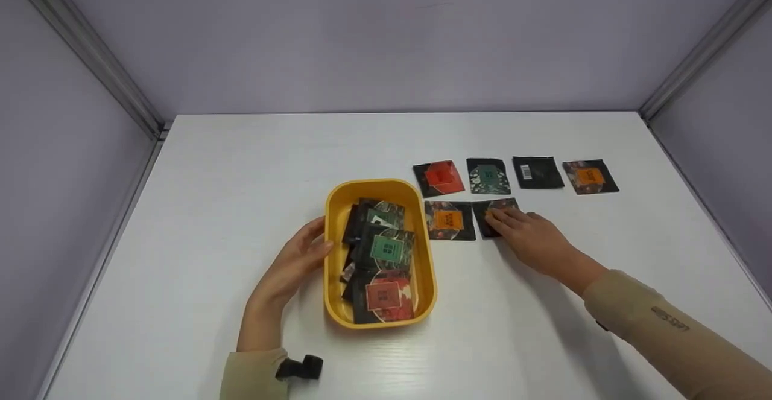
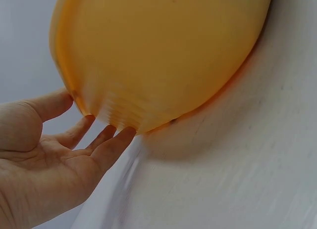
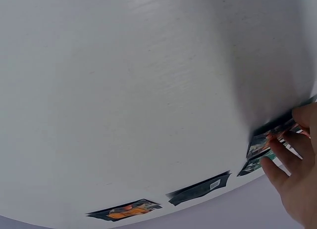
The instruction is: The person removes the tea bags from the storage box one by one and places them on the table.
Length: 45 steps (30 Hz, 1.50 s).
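In the head view my left hand [image 1: 294,262] holds the left side of a yellow plastic bin [image 1: 429,279], thumb at the rim and fingers against the outer wall. Several dark sachets lie loosely in the bin, among them a green-labelled sachet [image 1: 386,248] and a red-labelled sachet [image 1: 383,296]. Right of the bin, my right hand [image 1: 534,240] has its fingertips on a dark sachet with an orange label [image 1: 482,222], partly covering it. In the right wrist view thumb and fingers bend around that sachet [image 3: 262,142]. Beside it lies another orange-labelled sachet [image 1: 448,220].
Behind these, a row holds a red sachet [image 1: 440,178], a green-labelled sachet [image 1: 490,176], a black sachet with its barcode up [image 1: 538,172] and an orange-labelled sachet [image 1: 591,177]. The white table [image 1: 241,165] meets pale walls [image 1: 386,44] at the back and sides.
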Tool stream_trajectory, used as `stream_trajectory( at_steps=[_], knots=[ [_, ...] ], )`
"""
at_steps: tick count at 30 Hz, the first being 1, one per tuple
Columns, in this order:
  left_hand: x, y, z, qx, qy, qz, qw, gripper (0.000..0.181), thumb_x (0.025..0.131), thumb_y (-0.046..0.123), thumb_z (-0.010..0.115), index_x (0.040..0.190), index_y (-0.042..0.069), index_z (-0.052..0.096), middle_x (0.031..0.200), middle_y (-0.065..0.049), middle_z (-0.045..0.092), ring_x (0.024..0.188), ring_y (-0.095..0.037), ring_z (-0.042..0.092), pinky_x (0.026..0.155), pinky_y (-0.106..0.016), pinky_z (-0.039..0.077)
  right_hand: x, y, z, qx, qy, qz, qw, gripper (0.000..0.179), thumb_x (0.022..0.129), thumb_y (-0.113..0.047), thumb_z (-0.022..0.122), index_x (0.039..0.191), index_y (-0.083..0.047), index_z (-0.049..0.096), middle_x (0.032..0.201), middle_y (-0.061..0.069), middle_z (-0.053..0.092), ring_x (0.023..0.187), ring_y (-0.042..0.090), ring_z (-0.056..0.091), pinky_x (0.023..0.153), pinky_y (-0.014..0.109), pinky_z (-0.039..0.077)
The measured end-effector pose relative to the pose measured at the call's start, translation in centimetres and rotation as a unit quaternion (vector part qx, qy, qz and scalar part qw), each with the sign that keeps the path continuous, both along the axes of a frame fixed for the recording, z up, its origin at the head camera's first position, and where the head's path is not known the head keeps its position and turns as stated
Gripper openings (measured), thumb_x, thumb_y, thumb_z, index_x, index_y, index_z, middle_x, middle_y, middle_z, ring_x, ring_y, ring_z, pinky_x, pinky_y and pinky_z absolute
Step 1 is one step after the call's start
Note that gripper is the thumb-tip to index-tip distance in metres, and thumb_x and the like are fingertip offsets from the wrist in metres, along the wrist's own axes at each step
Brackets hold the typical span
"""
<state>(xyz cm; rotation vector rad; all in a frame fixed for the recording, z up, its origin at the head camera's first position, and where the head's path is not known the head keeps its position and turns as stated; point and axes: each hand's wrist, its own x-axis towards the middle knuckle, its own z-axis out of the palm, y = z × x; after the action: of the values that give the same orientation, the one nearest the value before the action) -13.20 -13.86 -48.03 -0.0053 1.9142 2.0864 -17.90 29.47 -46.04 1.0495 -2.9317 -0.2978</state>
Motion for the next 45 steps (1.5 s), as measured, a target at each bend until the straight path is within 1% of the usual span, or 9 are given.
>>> stream_trajectory(
  at_steps=[5, 11, 15, 21, 27, 30, 34, 41, 45],
  knots=[
    [0.0, 0.0, -0.1, -0.010, -0.004, 0.005, 0.9999, 0.061, 0.097, 0.020, 0.064, 0.151, 0.011, 0.037, 0.156, -0.011, 0.034, 0.137, -0.027, 0.042, 0.109, -0.044, 0.039, 0.2, 0.0, 0.1, 0.010, -0.021, -0.010, 0.9997, 0.051, 0.095, -0.003, 0.062, 0.145, -0.001, 0.048, 0.146, 0.018, 0.049, 0.132, 0.037, 0.047, 0.092, 0.055, 0.049],
    [0.0, 0.1, -0.1, -0.006, -0.005, 0.002, 1.0000, 0.060, 0.097, 0.019, 0.064, 0.151, 0.011, 0.038, 0.156, -0.011, 0.034, 0.137, -0.027, 0.041, 0.109, -0.044, 0.039, 0.3, 0.0, 0.6, -0.005, -0.023, -0.017, 0.9996, 0.049, 0.096, -0.003, 0.061, 0.144, 0.000, 0.049, 0.146, 0.019, 0.048, 0.132, 0.036, 0.047, 0.097, 0.055, 0.047],
    [0.0, 0.1, 0.0, -0.003, -0.005, 0.000, 1.0000, 0.059, 0.097, 0.019, 0.064, 0.150, 0.011, 0.039, 0.156, -0.011, 0.034, 0.138, -0.027, 0.040, 0.109, -0.044, 0.038, 0.1, -0.4, 1.3, -0.035, -0.003, -0.021, 0.9992, 0.042, 0.095, -0.002, 0.062, 0.137, 0.001, 0.055, 0.141, 0.018, 0.054, 0.129, 0.035, 0.051, 0.098, 0.054, 0.046],
    [0.0, 0.2, 0.0, -0.010, -0.006, 0.006, 0.9999, 0.060, 0.097, 0.020, 0.064, 0.150, 0.012, 0.038, 0.155, -0.010, 0.035, 0.136, -0.027, 0.043, 0.109, -0.043, 0.039, -0.3, -1.3, 2.8, -0.080, 0.042, 0.005, 0.9959, 0.030, 0.090, -0.003, 0.070, 0.119, 0.000, 0.065, 0.120, 0.016, 0.068, 0.114, 0.034, 0.061, 0.092, 0.052, 0.051],
    [0.0, 0.2, 0.1, -0.018, -0.011, 0.013, 0.9997, 0.060, 0.096, 0.021, 0.066, 0.150, 0.013, 0.040, 0.154, -0.007, 0.037, 0.133, -0.024, 0.047, 0.107, -0.041, 0.041, -0.5, -3.0, 4.6, -0.098, 0.059, 0.021, 0.9932, 0.030, 0.089, -0.006, 0.070, 0.119, -0.002, 0.067, 0.114, 0.015, 0.070, 0.108, 0.034, 0.064, 0.091, 0.054, 0.052],
    [0.0, 0.1, 0.2, -0.025, -0.011, 0.016, 0.9995, 0.061, 0.096, 0.023, 0.067, 0.150, 0.014, 0.040, 0.154, -0.007, 0.036, 0.134, -0.024, 0.046, 0.108, -0.041, 0.040, -0.6, -4.3, 5.4, -0.105, 0.066, 0.040, 0.9915, 0.027, 0.091, -0.007, 0.068, 0.118, -0.004, 0.068, 0.112, 0.013, 0.071, 0.106, 0.032, 0.065, 0.091, 0.051, 0.052],
    [0.1, 0.1, 0.2, -0.029, -0.011, 0.014, 0.9994, 0.062, 0.096, 0.025, 0.067, 0.150, 0.014, 0.040, 0.155, -0.007, 0.035, 0.136, -0.024, 0.043, 0.109, -0.041, 0.039, -0.3, -6.4, 6.2, -0.101, 0.077, 0.082, 0.9885, 0.028, 0.091, -0.006, 0.069, 0.119, -0.006, 0.068, 0.112, 0.011, 0.071, 0.105, 0.030, 0.066, 0.091, 0.047, 0.053],
    [0.1, 0.1, 0.2, -0.024, -0.010, 0.015, 0.9996, 0.061, 0.096, 0.024, 0.066, 0.150, 0.014, 0.039, 0.155, -0.007, 0.035, 0.136, -0.024, 0.042, 0.109, -0.042, 0.038, 0.7, -10.4, 7.4, -0.091, 0.090, 0.163, 0.9783, 0.036, 0.084, -0.013, 0.080, 0.117, -0.007, 0.068, 0.112, 0.007, 0.071, 0.104, 0.025, 0.066, 0.089, 0.044, 0.054],
    [0.1, 0.1, 0.2, -0.016, -0.003, 0.011, 0.9998, 0.060, 0.097, 0.021, 0.065, 0.150, 0.012, 0.039, 0.156, -0.009, 0.034, 0.138, -0.026, 0.040, 0.110, -0.044, 0.038, 1.4, -12.2, 7.9, -0.087, 0.082, 0.191, 0.9744, 0.033, 0.087, -0.014, 0.077, 0.118, -0.008, 0.068, 0.113, 0.007, 0.071, 0.105, 0.024, 0.065, 0.090, 0.040, 0.054]
  ],
)
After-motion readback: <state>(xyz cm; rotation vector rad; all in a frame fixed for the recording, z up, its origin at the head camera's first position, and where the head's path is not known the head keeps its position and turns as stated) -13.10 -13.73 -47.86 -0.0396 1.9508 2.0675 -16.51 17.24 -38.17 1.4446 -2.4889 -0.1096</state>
